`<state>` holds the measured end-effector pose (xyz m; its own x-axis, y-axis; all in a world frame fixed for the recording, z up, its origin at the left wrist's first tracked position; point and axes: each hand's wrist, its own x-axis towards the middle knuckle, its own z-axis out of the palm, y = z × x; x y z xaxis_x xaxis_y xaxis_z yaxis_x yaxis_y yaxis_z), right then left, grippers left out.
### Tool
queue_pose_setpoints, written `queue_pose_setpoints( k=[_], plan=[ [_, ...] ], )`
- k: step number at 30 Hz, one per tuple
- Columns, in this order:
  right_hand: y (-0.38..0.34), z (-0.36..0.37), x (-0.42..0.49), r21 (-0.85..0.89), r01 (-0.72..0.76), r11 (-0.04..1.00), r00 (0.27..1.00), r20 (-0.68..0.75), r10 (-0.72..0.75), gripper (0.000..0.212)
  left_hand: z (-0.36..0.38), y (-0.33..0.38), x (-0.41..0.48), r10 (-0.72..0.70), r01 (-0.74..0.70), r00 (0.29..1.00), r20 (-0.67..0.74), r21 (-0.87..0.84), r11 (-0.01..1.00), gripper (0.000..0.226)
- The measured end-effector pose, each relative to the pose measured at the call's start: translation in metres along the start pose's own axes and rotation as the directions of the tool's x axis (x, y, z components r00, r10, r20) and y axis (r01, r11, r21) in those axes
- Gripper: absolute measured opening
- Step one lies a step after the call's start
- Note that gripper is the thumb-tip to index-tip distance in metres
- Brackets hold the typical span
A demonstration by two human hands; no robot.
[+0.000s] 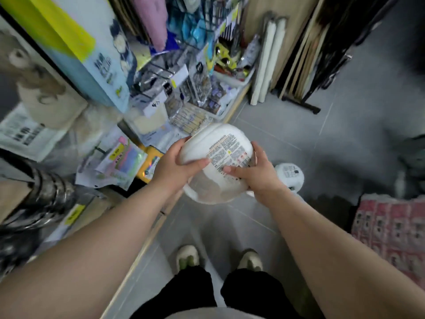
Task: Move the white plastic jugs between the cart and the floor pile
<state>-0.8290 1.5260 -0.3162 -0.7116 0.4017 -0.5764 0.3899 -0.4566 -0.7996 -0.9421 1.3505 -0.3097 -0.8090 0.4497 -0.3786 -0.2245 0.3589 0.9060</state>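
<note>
In the head view, both hands held a white tub [218,166] in the air above the grey floor [299,125], in front of the person's body and just right of the shelf edge [236,100]. The left hand [174,166] gripped the tub's left side, thumb laid across its face and fingers curled round behind; the right hand [257,173] gripped the tub's right side, thumb pointing in over the printed label [230,150]. The tub lay tilted, its long axis running away from the person and slightly left, the far end toward the shelf goods and the wider near end toward the shoes [218,259]. It sat between the hands, each about equally near. Right of the tub, beyond the right hand, a second white tub [289,173] stood on the floor. Further right of the tub lay a pink patterned pack [391,236]. Behind the tub, white rolls [269,61] leaned upright.
</note>
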Motion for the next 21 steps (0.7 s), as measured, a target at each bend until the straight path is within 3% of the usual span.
queue_pose_setpoints(
  k=[8,12,17,21],
  plan=[
    [-0.073,0.034,-0.009,-0.049,0.174,0.984,0.965,0.209,-0.16,0.118,-0.033,0.073,-0.034,0.125,-0.122,0.971,-0.203,0.026,0.992,0.084],
    [-0.107,0.038,-0.004,-0.176,0.254,0.951,0.925,0.332,-0.186,0.103,-0.026,0.095,-0.055,0.13,-0.15,0.926,-0.354,-0.029,0.988,0.091],
    [-0.139,0.056,-0.023,-0.302,0.355,0.885,0.814,0.565,-0.134,0.107,-0.01,0.104,-0.107,0.071,-0.194,0.784,-0.616,-0.134,0.972,0.054],
    [-0.131,0.088,-0.057,-0.303,0.421,0.855,0.668,0.741,-0.066,0.075,-0.015,0.092,-0.173,-0.008,-0.205,0.643,-0.766,-0.182,0.962,0.058]
  ],
)
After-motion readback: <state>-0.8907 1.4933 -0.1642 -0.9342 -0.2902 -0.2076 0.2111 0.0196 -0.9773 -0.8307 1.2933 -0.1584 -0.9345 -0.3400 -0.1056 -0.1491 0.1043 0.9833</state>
